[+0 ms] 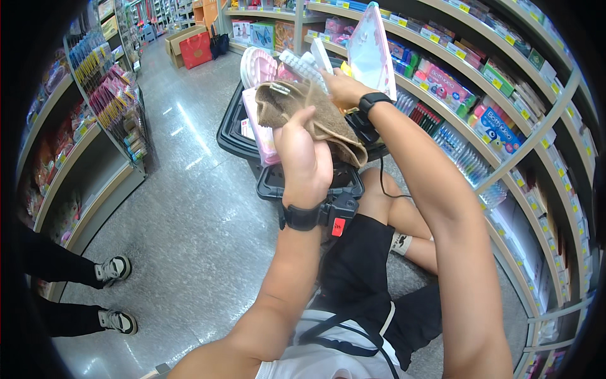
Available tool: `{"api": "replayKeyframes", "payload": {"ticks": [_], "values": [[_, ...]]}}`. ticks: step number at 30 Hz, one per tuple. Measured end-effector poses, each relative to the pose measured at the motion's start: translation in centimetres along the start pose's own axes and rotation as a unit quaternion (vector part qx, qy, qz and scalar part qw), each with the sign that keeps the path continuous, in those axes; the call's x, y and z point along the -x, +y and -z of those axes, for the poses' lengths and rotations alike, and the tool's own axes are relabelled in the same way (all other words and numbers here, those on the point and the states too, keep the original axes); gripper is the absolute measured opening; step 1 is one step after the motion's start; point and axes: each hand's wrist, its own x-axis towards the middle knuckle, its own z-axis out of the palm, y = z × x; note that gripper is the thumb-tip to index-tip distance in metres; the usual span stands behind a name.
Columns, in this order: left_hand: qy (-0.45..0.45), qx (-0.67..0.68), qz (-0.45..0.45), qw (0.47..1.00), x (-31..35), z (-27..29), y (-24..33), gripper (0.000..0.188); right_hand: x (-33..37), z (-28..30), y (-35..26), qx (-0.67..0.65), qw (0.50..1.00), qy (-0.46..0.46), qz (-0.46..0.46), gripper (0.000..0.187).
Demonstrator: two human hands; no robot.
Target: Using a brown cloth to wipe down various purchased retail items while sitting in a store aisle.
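A folded brown towel [284, 104] is in my left hand [304, 148], the thumb lying across its near side. My right hand [346, 88] is just beyond the towel, fingers curled at the lower end of a narrow white slab [320, 55]; its kind is unclear. Left of the slab lies a white piece with rows of bumps [302, 66], partly behind the towel. A pink and white scalloped piece [257, 66] stands farther left. Below it a pink flat box [265, 148] is partly covered by the towel. These things rest on a black container [237, 136].
A pale panel with a pink rim [371, 54] stands behind my right hand. Stocked shelves [457, 85] curve along the right, and racks [104, 88] line the left. A person's shoes [117, 268] are on the floor at lower left. A red bag [196, 49] stands in the aisle.
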Motion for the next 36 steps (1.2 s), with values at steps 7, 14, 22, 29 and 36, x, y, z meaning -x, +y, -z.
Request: {"api": "replayKeyframes", "payload": {"ticks": [7, 14, 22, 29, 36], "values": [[-0.002, 0.000, 0.003, 1.000, 0.3, -0.5, 0.0, 0.032, 9.2, 7.4, -4.8, -0.052, 0.962, 0.225, 0.147, 0.049], [-0.028, 0.017, 0.017, 0.999, 3.3, -1.5, -0.3, 0.038, 18.3, 8.2, -8.0, 0.027, 0.898, 0.332, 0.288, 0.020], [-0.132, 0.043, 0.141, 0.980, 11.5, -1.6, -4.6, 0.059, 31.8, 10.2, -8.0, -0.189, 0.918, 0.314, 0.151, 0.017], [-0.101, 0.132, 0.397, 0.903, 17.4, 2.4, -14.0, 0.044, 41.5, 2.7, -4.7, -0.262, 0.833, 0.469, -0.136, 0.039], [-0.104, 0.057, 0.464, 0.878, 20.2, 7.1, -21.2, 0.047, 47.7, -5.8, -1.5, -0.531, 0.665, 0.391, -0.351, 0.042]]}}
